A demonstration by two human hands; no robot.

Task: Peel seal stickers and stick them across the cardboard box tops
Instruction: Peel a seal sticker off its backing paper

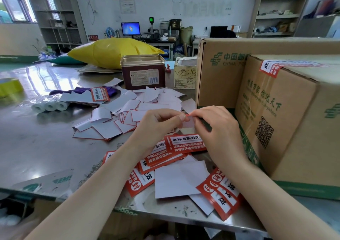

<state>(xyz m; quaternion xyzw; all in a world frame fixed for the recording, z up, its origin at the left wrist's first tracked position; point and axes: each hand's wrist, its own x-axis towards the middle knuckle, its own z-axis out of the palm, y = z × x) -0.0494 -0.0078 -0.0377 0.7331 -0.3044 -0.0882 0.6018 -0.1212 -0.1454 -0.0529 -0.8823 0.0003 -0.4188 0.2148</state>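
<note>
My left hand (156, 125) and my right hand (217, 129) meet above the table, both pinching one seal sticker (188, 122) at its red top edge; its pale back faces me. Below them lies a pile of red-and-white seal stickers (184, 144), with more stickers (220, 193) near the table's front edge. At the right stands a cardboard box (287, 122) with a seal sticker (270, 68) stuck over its top edge. A second, larger cardboard box (220, 74) stands behind it.
Peeled white backing papers (128, 114) litter the middle of the steel table (36, 147). Behind them stand a brown tin (143, 72) and a small paper bag (184, 74). A yellow sack (114, 52), paper rolls (49, 106) and a yellow tape roll (9, 87) lie further left.
</note>
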